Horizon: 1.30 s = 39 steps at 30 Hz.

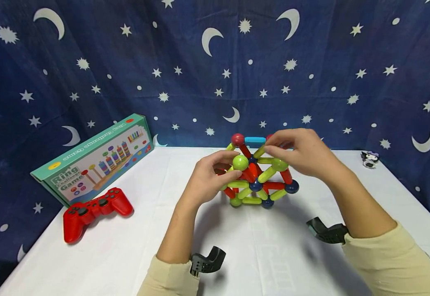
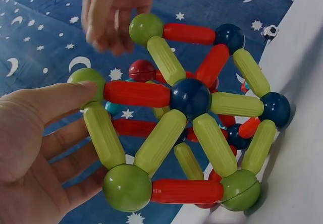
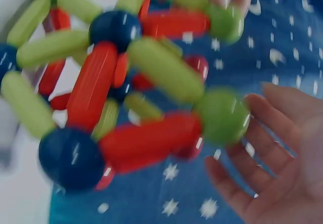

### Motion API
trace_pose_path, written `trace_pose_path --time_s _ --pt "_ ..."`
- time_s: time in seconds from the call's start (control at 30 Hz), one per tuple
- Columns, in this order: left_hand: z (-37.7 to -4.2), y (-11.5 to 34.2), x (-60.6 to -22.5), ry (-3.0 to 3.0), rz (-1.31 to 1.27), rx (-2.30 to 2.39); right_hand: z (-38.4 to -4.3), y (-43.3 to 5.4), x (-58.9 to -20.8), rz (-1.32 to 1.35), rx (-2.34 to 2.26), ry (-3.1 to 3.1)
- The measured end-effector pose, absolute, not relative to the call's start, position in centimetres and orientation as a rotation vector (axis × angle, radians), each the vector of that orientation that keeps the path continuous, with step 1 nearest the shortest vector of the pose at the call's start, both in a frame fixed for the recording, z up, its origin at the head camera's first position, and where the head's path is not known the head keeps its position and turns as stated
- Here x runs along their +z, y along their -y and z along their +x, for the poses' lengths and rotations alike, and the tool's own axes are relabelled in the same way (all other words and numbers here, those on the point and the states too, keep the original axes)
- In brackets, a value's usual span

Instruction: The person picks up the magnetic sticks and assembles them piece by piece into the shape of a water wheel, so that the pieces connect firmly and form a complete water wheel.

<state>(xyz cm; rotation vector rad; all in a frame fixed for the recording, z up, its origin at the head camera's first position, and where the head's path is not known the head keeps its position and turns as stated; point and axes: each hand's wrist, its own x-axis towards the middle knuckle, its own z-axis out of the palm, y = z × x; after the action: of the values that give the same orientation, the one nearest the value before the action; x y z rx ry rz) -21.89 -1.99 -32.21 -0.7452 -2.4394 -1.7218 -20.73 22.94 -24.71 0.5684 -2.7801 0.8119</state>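
Note:
A ball-and-stick construction toy (image 1: 256, 185) stands on the white table, built of red and lime-green sticks joined by blue, green and red balls. A light-blue stick (image 1: 254, 139) spans its top at the back. My left hand (image 1: 211, 176) holds the structure at its left side; in the left wrist view the thumb presses on a green ball (image 2: 82, 76), with the fingers behind. My right hand (image 1: 301, 152) hovers by the upper right, hiding part of a red ball. In the right wrist view its loosely bent fingers lie close to a green ball (image 3: 222, 115), with nothing gripped.
On the left stand a Ring Challenge Game box (image 1: 100, 158) and, before it, a red game controller (image 1: 98, 209). A small black-and-white figurine (image 1: 369, 159) sits at the far right edge. Behind the table hangs a dark-blue cloth (image 1: 185, 119) with moons and stars.

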Motion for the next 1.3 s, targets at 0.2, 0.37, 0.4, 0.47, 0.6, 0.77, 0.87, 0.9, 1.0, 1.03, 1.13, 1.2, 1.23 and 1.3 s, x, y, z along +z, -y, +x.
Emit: trace_pose_path --time_s 0.2,0.37,0.4,0.47,0.6,0.77,0.87,0.9,1.0,1.03,1.13,1.2,1.23,1.3 --pt "-22.2 2.3 -32.2 2.457 -0.777 -1.701 -22.8 -28.5 -27.2 0.176 0.981 2.609" --pt "-22.4 2.7 -32.0 2.524 -0.732 -1.661 -25.2 -33.2 -31.6 -0.082 0.958 2.698" --pt "-22.4 2.8 -32.1 2.535 -0.727 -1.659 -25.5 -34.1 -32.5 -0.116 0.942 2.738" --pt "-22.6 2.9 -32.1 2.55 -0.732 -1.668 -26.0 -35.8 -34.3 -0.178 0.916 2.834" --pt "-22.7 3.1 -32.3 2.575 -0.74 -1.671 -26.6 -38.1 -36.9 -0.269 0.871 2.992" --pt "-22.7 3.2 -32.5 2.581 -0.745 -1.675 -27.7 -38.6 -38.5 -0.333 0.796 3.047" --pt "-22.8 3.3 -32.8 2.575 -0.746 -1.695 -28.5 -38.6 -38.9 -0.299 0.689 3.079" --pt "-22.8 3.3 -32.8 2.574 -0.746 -1.703 -28.7 -38.7 -39.0 -0.28 0.647 3.094" --pt "-22.9 3.3 -33.0 2.576 -0.742 -1.718 -29.2 -38.7 -39.1 -0.215 0.526 3.137" --pt "-22.9 3.3 -33.0 2.577 -0.745 -1.719 -29.3 -38.6 -39.1 -0.211 0.491 3.149" --pt "-22.9 3.3 -33.0 2.578 -0.755 -1.722 -29.6 -38.4 -38.8 -0.239 0.418 3.174" --pt "-22.9 3.4 -33.0 2.573 -0.761 -1.721 -29.7 -38.2 -38.5 -0.26 0.372 3.181" --pt "-22.9 3.4 -33.0 2.573 -0.76 -1.718 -29.7 -38.2 -38.3 -0.262 0.344 3.185" --pt "-22.9 3.4 -32.9 2.572 -0.755 -1.719 -29.7 -38.1 -38.1 -0.256 0.258 3.189"
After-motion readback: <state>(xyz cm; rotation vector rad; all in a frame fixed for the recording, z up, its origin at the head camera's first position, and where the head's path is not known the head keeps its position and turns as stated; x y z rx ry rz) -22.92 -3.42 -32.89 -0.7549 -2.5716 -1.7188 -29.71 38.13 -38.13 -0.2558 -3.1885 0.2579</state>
